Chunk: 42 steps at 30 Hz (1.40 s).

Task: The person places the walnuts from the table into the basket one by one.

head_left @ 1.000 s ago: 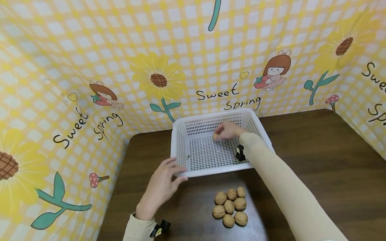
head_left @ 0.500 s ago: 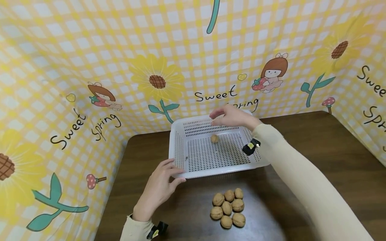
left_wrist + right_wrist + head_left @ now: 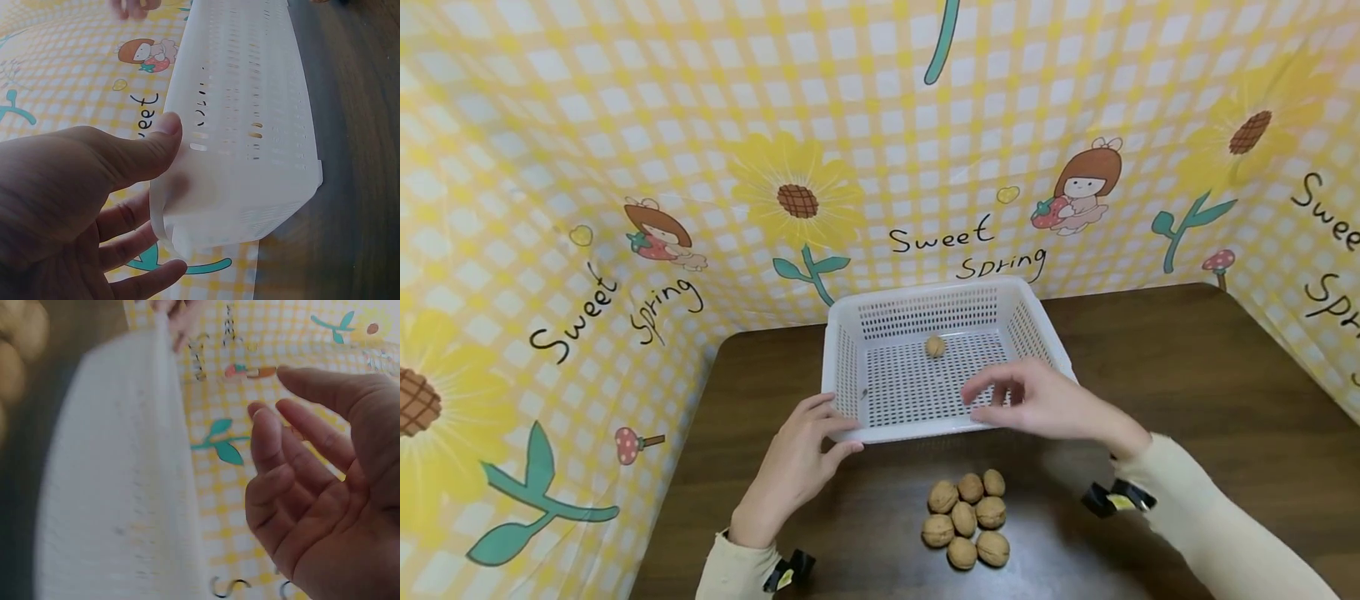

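A white perforated plastic basket [image 3: 895,432] stands on the table with one walnut [image 3: 935,347] on its floor, towards the back. My left hand [image 3: 797,458] holds the basket's near left corner; the left wrist view shows the thumb [image 3: 165,125] against the outer wall and the fingers round the rim. Over the near right part of the basket hovers my right hand [image 3: 1045,404], its fingers loosely bent and nothing between them. Several walnuts [image 3: 964,518] lie in a tight cluster on the table in front of the basket.
The dark wooden table [image 3: 1172,375] reaches out to both sides of the basket. Behind it and along the sides hangs a yellow checked cloth [image 3: 887,150] with printed sunflowers and lettering.
My right hand has let go of a walnut inside the basket, risen over the back rim, then come back towards me and right. The left hand stays on the basket's corner.
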Motion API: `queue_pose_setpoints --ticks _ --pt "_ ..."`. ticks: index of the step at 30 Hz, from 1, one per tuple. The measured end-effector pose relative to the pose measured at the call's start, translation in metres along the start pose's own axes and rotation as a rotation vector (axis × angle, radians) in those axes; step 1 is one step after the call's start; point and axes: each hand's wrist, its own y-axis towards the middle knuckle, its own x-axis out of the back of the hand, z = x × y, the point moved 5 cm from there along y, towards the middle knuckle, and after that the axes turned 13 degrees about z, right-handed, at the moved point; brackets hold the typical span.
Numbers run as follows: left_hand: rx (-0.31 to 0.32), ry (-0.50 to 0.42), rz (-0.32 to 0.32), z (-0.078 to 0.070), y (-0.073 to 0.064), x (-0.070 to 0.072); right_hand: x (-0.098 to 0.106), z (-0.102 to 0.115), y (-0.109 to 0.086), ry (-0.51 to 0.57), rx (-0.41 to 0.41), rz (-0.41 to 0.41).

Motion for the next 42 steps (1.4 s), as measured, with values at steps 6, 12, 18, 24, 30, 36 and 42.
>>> queue_pose_setpoints --ticks 6,12,18,24,30,36,42 --pt "-0.013 -0.019 -0.007 0.001 -0.002 -0.002 -0.044 -0.013 -0.03 0.144 0.063 0.064" --pt "-0.019 -0.021 -0.013 0.001 -0.002 0.0 -0.076 -0.028 -0.044 0.168 0.097 0.101" --pt "-0.029 -0.011 -0.03 0.002 -0.001 0.002 -0.093 -0.041 -0.053 0.106 0.119 0.079" --pt "-0.034 -0.007 -0.032 0.002 0.0 0.002 -0.102 -0.051 -0.059 0.104 0.111 0.047" --pt "-0.032 -0.001 -0.036 0.001 0.001 0.002 -0.104 -0.051 -0.061 0.104 0.118 0.026" --pt "-0.027 -0.004 -0.031 0.0 0.001 0.002 -0.108 -0.049 -0.062 0.063 0.09 0.064" --pt "-0.018 -0.005 -0.021 0.0 0.001 -0.001 -0.115 -0.053 -0.063 0.016 0.09 0.087"
